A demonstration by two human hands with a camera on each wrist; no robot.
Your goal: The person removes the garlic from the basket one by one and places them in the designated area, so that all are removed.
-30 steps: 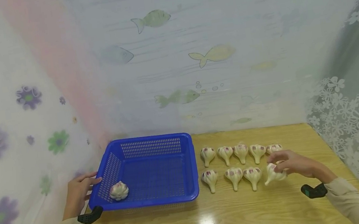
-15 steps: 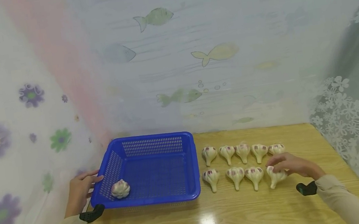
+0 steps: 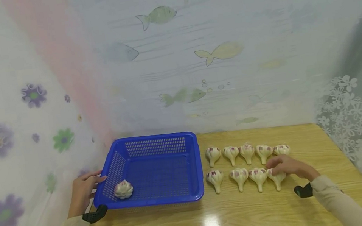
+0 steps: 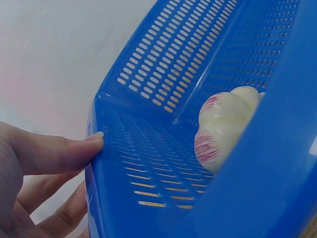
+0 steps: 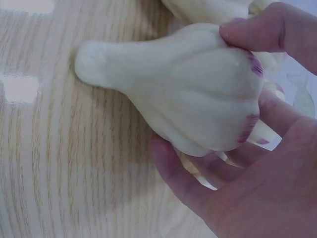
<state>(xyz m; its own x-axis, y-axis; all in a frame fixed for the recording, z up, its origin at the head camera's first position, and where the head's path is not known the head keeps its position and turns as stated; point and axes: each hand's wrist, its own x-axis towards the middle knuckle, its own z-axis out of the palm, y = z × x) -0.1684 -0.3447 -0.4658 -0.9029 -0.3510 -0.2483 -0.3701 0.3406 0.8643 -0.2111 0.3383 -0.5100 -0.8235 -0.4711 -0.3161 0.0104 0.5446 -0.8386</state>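
My left hand (image 3: 83,191) grips the left rim of a blue perforated plastic basket (image 3: 151,202). In the left wrist view its thumb presses on the rim, with the fingers outside the wall. One garlic bulb (image 3: 123,189) lies inside, near the basket's front left corner. Over on the right, my right hand (image 3: 291,167) holds another garlic bulb (image 3: 277,181) at the right end of the front row. The right wrist view shows thumb and fingers around the purple-marked wide end of this garlic bulb (image 5: 193,89); its stem points away from the palm, over the wood.
Several more garlic bulbs (image 3: 239,176) form the rest of the front row, and a back row of garlic bulbs (image 3: 231,154) lies behind. Both rows are right of the basket on a wooden table (image 3: 250,218). Patterned curtains (image 3: 174,64) hang behind and at both sides.
My right hand has moved left with its garlic bulb, closer to the neighbouring one. The bulb's stem has swung from pointing left to pointing toward me. My left hand stays on the basket rim.
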